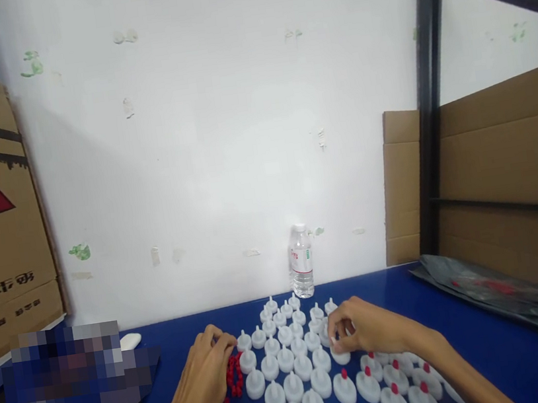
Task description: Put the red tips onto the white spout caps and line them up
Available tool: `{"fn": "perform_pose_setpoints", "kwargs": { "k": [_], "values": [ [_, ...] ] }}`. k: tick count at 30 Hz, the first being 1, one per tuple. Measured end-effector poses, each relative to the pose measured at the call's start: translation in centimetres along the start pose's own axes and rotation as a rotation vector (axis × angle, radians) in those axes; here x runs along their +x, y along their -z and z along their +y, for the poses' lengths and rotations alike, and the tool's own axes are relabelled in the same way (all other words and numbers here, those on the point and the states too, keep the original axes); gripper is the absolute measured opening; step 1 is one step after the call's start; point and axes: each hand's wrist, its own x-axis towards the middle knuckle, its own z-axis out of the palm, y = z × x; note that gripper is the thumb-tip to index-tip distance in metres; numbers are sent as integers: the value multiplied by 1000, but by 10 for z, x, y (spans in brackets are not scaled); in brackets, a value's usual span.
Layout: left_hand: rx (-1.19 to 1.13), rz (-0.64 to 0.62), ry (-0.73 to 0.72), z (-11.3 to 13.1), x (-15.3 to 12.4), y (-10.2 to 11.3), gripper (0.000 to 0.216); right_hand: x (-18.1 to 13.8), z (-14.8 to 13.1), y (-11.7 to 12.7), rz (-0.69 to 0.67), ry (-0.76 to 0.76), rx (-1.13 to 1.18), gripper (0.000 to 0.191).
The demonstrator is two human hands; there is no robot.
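Many white nozzle caps [286, 359] stand in loose rows on the blue table, their spouts pointing up. My left hand [209, 363] is at the left edge of these rows, fingers bent and drawn together beside a small pile of red tips [234, 374]. Whatever its fingertips pinch is too small to make out. My right hand [361, 325] reaches in from the right, its thumb and fingers closed around the top of a white nozzle cap [342, 357]; its spout is hidden. Nearer me on the right, several white caps carry red tips on their spouts [395, 389].
A water bottle [302, 263] stands against the white wall behind the caps. A large printed carton [2, 265] is at the left, near a white object [130, 341] and a blurred-out patch. Grey plastic sheeting [482, 291] lies at the right, before cardboard [508, 161] and a dark metal frame.
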Motion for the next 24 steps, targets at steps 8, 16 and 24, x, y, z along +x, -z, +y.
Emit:
{"fn": "perform_pose_setpoints", "kwargs": {
  "k": [8,16,24],
  "values": [
    [24,-91,42,11,1,11,32,-10,-17,13,38,-12,80,36],
    [-49,-10,5,12,-3,9,25,-12,-16,7,-158,54,158,26],
    [-131,206,-211,37,-15,25,24,-14,-44,-6,96,130,264,23]
  ]
}}
